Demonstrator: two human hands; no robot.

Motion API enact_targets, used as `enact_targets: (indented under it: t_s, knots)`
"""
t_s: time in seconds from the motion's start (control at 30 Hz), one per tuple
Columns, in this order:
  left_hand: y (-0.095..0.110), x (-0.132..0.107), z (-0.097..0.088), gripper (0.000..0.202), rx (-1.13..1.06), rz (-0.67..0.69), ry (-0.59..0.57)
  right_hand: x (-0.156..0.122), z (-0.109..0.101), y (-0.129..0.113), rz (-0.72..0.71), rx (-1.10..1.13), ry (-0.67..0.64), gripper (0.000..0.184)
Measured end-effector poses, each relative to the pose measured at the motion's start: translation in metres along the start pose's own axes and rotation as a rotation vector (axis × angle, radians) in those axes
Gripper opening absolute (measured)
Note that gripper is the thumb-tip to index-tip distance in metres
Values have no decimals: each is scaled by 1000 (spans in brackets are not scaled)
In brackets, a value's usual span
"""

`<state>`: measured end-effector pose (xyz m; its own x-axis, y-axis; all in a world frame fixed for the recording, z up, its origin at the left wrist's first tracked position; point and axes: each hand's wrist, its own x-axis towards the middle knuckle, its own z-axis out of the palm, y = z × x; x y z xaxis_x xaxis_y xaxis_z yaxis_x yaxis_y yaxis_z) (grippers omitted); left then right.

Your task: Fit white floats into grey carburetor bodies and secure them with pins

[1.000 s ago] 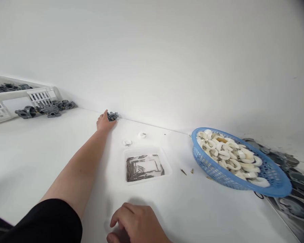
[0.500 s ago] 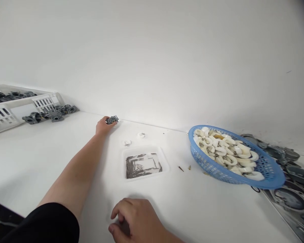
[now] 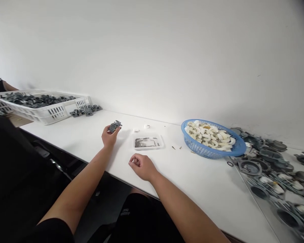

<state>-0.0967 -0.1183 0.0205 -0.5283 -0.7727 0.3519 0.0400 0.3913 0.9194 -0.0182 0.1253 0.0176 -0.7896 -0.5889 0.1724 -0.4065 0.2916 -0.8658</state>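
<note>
My left hand [image 3: 109, 136] is raised a little above the white table [image 3: 73, 133] and grips a small grey metal part [image 3: 115, 126] between thumb and fingers. My right hand [image 3: 141, 166] rests near the table's front edge with its fingers loosely curled; whether anything is in them does not show. Just beyond both hands lies a shallow clear tray of thin metal pins [image 3: 147, 142].
A blue basket of white rings [image 3: 210, 137] stands at the right. Grey metal castings [image 3: 271, 158] cover the right end. A white crate of grey parts [image 3: 38, 104] sits at the far left, loose parts [image 3: 86, 110] beside it. Another person's arm [image 3: 0, 86] shows at the left edge.
My left hand has lifted the grey part from the wall edge and drawn it back toward me. The view has pulled back and now shows the table's front edge and my lap.
</note>
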Motion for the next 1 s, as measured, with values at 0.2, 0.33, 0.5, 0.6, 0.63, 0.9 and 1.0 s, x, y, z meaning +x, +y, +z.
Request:
enact_targets:
  t_s: [0.2, 0.33, 0.5, 0.6, 0.63, 0.9, 1.0]
  knots:
    - [32, -81, -51, 54, -194, 102, -88, -26, -6, 4, -19, 66, 192, 19]
    - [68, -124, -70, 51, -295, 144, -352, -57, -18, 5, -31, 91, 285, 27]
    - [110, -162, -63, 41, -362, 49, -831, -90, -46, 11, -32, 55, 448, 38]
    - [119, -179, -44, 41, -284, 11, -1059, -110, -71, 19, -38, -38, 498, 44]
    - [119, -185, -35, 41, -245, 16, -1118, -116, -80, 22, -38, -61, 499, 47]
    - [112, -199, 23, 39, -119, 226, -1511, -147, -114, 41, -12, -9, 341, 83]
    - [112, -195, 34, 36, -160, 162, -1684, -146, -111, 39, 59, -38, 387, 73]
